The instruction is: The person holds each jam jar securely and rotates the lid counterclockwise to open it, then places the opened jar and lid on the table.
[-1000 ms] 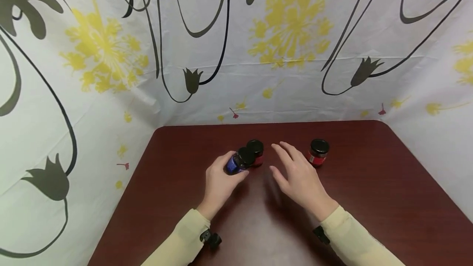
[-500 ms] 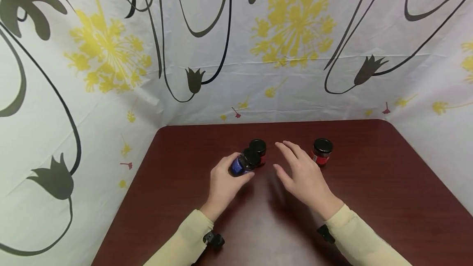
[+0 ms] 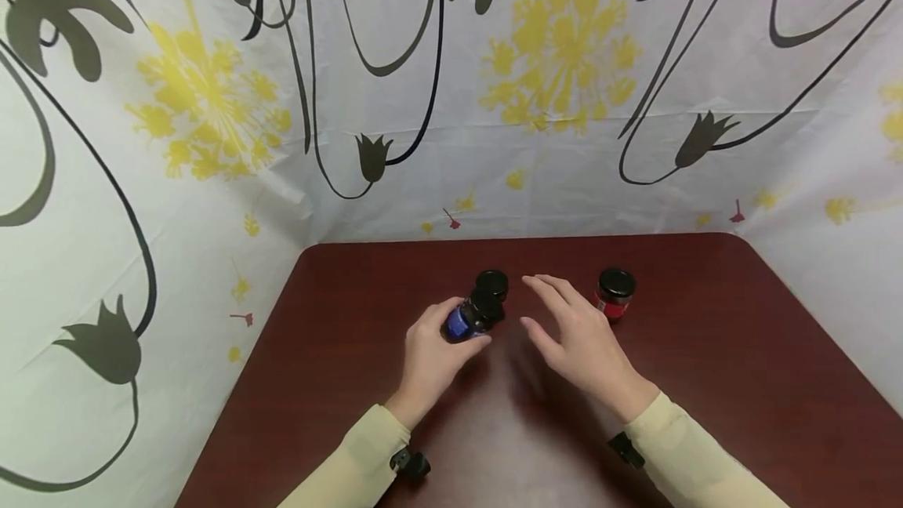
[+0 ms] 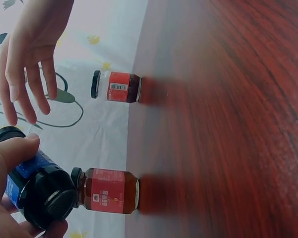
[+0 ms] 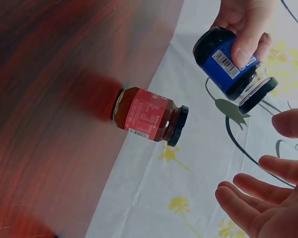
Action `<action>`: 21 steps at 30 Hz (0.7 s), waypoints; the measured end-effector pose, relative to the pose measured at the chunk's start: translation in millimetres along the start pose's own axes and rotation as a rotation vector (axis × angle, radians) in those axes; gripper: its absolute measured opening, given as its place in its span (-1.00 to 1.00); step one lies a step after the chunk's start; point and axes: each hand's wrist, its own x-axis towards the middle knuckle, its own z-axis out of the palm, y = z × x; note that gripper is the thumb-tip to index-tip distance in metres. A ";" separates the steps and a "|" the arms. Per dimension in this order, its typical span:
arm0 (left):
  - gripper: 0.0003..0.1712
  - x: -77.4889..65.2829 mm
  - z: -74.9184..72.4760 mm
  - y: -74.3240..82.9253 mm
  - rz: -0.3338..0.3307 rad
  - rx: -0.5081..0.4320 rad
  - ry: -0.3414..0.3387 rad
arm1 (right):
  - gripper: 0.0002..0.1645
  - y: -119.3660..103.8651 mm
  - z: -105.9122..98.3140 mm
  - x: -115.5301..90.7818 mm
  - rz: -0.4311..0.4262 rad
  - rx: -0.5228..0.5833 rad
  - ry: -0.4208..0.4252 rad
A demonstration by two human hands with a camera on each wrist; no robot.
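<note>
A glass jar with a blue label and black lid (image 3: 462, 323) is gripped in my left hand (image 3: 430, 351), tilted and lifted off the table. In the right wrist view, thumb and fingers wrap the blue-labelled jar (image 5: 228, 63). Just behind it, a red-labelled jar with a black lid (image 3: 492, 283) stands upright on the table; the right wrist view shows a gap between the two. My right hand (image 3: 582, 339) hovers with fingers spread, holding nothing. Beyond its knuckles stands a second red-labelled jar (image 3: 614, 296), which the left wrist view also shows (image 4: 120, 87).
The dark red-brown wooden table (image 3: 705, 382) has a rounded far edge. Behind and beside it hangs a white cloth (image 3: 451, 100) printed with yellow and grey flowers. Small black devices are strapped at the left cuff (image 3: 409, 463) and the right cuff (image 3: 626, 449).
The blue-labelled jar in my left hand has shifted slightly right, now covering more of the red-labelled jar behind it. My right hand keeps nearly the same place and pose.
</note>
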 end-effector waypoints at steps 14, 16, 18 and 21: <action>-0.29 0.9 -3.4 4.4 0.030 0.030 0.000 | -0.25 -3.1 2.4 5.5 -0.017 0.038 -0.011; -0.28 0.3 -2.7 4.2 0.031 0.043 -0.008 | -0.26 -3.3 2.0 5.3 -0.017 0.046 -0.013; -0.27 -0.7 -1.5 4.1 0.029 0.045 -0.018 | -0.26 -3.3 1.8 4.6 -0.018 0.055 -0.009; -0.26 -2.7 -0.2 3.3 0.025 0.047 -0.027 | -0.27 -3.1 2.4 3.5 -0.022 0.065 -0.008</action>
